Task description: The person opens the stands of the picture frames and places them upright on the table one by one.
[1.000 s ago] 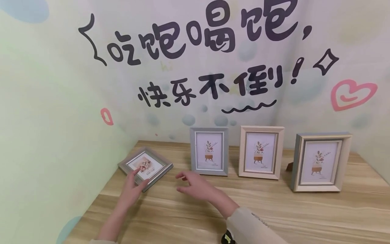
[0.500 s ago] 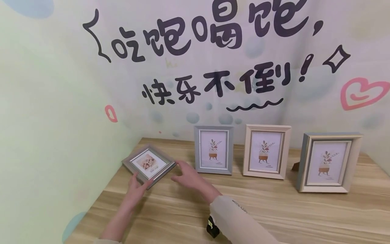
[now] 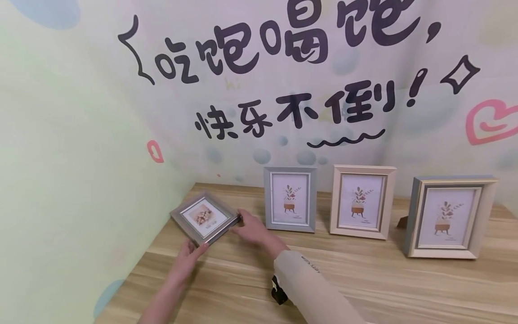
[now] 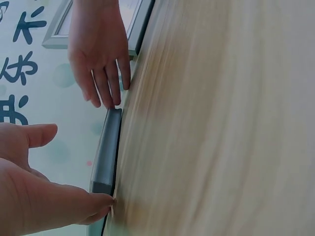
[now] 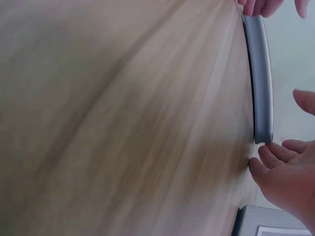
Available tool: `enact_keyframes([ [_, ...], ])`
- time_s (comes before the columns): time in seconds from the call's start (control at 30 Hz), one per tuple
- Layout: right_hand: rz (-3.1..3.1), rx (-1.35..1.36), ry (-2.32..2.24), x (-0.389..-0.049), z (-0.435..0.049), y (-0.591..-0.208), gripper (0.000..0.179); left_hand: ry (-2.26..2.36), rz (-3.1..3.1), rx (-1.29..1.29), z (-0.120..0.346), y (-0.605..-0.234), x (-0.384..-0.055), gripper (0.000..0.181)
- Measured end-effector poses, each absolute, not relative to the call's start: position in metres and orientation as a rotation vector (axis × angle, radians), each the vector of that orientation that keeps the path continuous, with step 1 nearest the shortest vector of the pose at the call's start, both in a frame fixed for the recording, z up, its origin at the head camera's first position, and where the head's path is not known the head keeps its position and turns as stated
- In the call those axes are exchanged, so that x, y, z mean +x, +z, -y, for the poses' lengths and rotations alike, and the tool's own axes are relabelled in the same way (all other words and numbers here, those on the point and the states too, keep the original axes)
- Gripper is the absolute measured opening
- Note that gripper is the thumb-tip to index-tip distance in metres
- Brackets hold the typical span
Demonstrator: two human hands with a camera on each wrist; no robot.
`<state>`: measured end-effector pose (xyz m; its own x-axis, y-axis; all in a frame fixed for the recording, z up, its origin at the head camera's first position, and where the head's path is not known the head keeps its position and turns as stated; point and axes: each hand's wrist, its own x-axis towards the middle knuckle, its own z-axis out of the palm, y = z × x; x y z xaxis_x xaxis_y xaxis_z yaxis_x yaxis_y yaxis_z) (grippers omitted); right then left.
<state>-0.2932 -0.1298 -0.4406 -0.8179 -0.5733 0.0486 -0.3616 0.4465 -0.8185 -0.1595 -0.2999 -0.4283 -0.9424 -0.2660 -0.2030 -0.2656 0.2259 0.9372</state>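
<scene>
A taupe-grey picture frame (image 3: 206, 219) with a flower photo lies face up on the table, turned cornerwise, at the far left. My left hand (image 3: 189, 258) touches its near corner. In the left wrist view, that hand's fingertips meet the frame's low side (image 4: 106, 152) close to the tabletop, thumb held apart. At the right corner, fingertips of my right hand (image 3: 252, 228) rest against the frame. Seen from the right wrist, those fingers (image 5: 275, 156) are gently bent at the end of the frame's edge (image 5: 262, 83), with the thumb off it.
Upright to the right stand a blue-grey picture frame (image 3: 290, 226), a cream one (image 3: 360, 231) and a larger cream-and-blue one (image 3: 443, 253), each with a potted-plant print. A printed cloth backdrop (image 3: 81, 157) borders the wooden table (image 3: 364, 279) at the back and left.
My right hand has moved left to the frame's right corner. The left hand has slid from the frame's face down to its near corner. The head view has shifted slightly left.
</scene>
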Motion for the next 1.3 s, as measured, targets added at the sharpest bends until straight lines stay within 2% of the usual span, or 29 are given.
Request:
enact_keyframes([
  [0.3,-2.386,-0.774,-1.401,-0.291,0.123,-0.442,0.047,-1.979,2.358,0.497,0.312,-0.429,-0.160,0.073],
  [0.43,-2.404,-0.732,-1.322,-0.287,0.124,-0.441,0.041,-1.920,2.409,0.525,0.326,-0.430,-0.160,0.074],
  [0.63,-2.458,-0.739,-1.182,-0.277,0.126,-0.435,0.021,-1.689,2.591,0.571,0.346,-0.430,-0.163,0.077],
  [0.83,-2.495,-0.698,-1.245,-0.277,0.127,-0.437,0.020,-1.219,2.816,0.566,0.360,-0.431,-0.178,0.056],
  [0.97,-2.500,-0.673,-1.272,-0.278,0.128,-0.442,0.018,-1.100,2.829,0.570,0.363,-0.433,-0.186,0.047],
  [1.3,-2.428,-0.499,-1.524,-0.271,0.137,-0.446,0.007,-1.064,2.786,0.591,0.367,-0.431,-0.187,0.039],
])
